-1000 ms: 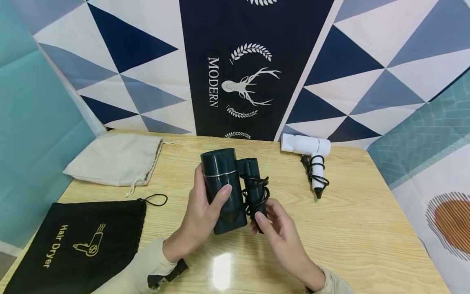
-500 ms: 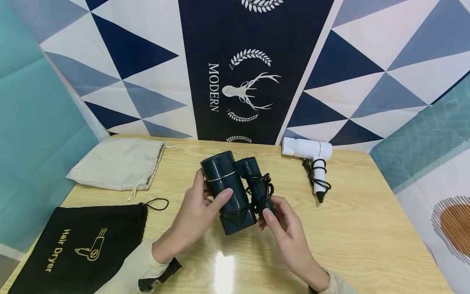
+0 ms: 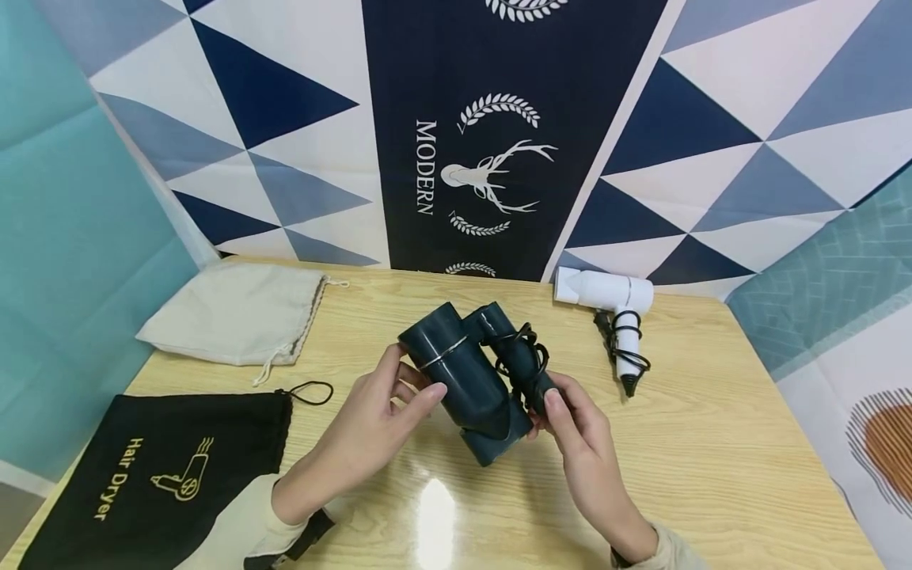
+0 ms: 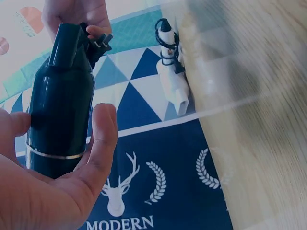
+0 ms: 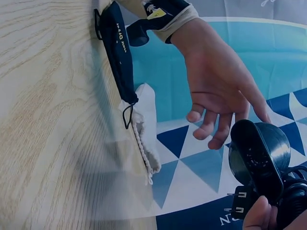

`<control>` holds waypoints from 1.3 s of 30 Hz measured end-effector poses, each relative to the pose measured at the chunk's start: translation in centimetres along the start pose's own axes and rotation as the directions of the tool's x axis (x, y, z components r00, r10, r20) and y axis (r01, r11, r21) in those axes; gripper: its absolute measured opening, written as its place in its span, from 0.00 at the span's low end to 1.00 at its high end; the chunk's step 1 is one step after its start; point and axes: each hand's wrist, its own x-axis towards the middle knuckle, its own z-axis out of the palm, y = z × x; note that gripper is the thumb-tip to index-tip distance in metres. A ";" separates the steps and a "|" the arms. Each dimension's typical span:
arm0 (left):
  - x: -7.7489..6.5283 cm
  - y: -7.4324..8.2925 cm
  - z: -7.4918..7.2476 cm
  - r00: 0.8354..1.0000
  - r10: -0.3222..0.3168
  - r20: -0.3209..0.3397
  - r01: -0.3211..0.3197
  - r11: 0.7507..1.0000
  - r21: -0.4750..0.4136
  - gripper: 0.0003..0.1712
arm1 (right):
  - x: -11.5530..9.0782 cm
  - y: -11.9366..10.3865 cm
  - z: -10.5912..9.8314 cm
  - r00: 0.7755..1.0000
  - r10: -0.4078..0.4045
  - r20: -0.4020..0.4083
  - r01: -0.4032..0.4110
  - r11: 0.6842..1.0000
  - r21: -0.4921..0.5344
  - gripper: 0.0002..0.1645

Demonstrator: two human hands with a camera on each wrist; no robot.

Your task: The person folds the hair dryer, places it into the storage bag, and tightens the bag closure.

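A dark teal hair dryer (image 3: 466, 380), its black cord (image 3: 530, 352) wound round the handle, is held tilted above the table. My right hand (image 3: 584, 451) grips the end of the handle between thumb and fingers. On the other side, my left hand (image 3: 370, 423) touches the barrel near its silver ring with thumb and index finger. Its other fingers hang loosely bent, apart from the dryer in the right wrist view. A two-pin plug (image 5: 240, 201) shows beside the right hand's fingertips. The far side of the barrel is hidden in the head view.
A white hair dryer (image 3: 606, 293) with a wound black cord lies at the table's back right. On the left lie a beige drawstring bag (image 3: 235, 313) and a black bag (image 3: 192, 467) printed "Hair Dryer". A patterned cloth (image 3: 285, 119) hangs behind the wooden table (image 3: 698, 443).
The dark hair dryer has turned, its handle end swinging right with my right hand. My left hand has loosened from round the barrel to a light touch near its upper end.
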 end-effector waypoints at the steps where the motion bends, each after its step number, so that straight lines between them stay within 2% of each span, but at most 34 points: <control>1: 0.1 -0.5 0.0 1.000 0.002 0.002 -0.002 1.000 0.014 0.23 | 0.0 0.0 0.0 1.000 0.000 -0.001 0.000 1.000 -0.002 0.19; 7: 0.4 -2.1 -0.1 1.000 0.024 0.013 -0.025 0.997 0.069 0.24 | 0.0 0.1 0.0 1.000 0.003 0.001 -0.003 1.000 -0.005 0.19; 17: 0.2 -2.3 -0.4 1.000 0.004 0.009 -0.005 0.993 0.120 0.23 | 0.1 0.1 0.1 1.000 0.000 0.012 0.000 1.000 -0.007 0.19; 27: -0.1 -3.0 -0.9 1.000 0.009 0.020 -0.012 0.986 0.168 0.21 | 0.2 0.3 0.1 1.000 0.006 0.019 -0.006 1.000 0.010 0.19; 34: -0.5 -4.0 -1.4 0.998 -0.059 -0.024 0.063 0.974 0.219 0.24 | 0.3 0.5 0.1 1.000 0.027 0.016 -0.026 0.999 -0.030 0.18; 39: -1.0 -5.2 -2.1 0.997 -0.039 -0.064 0.056 0.956 0.287 0.13 | 0.3 0.8 0.1 0.999 0.030 0.018 -0.029 0.998 -0.048 0.18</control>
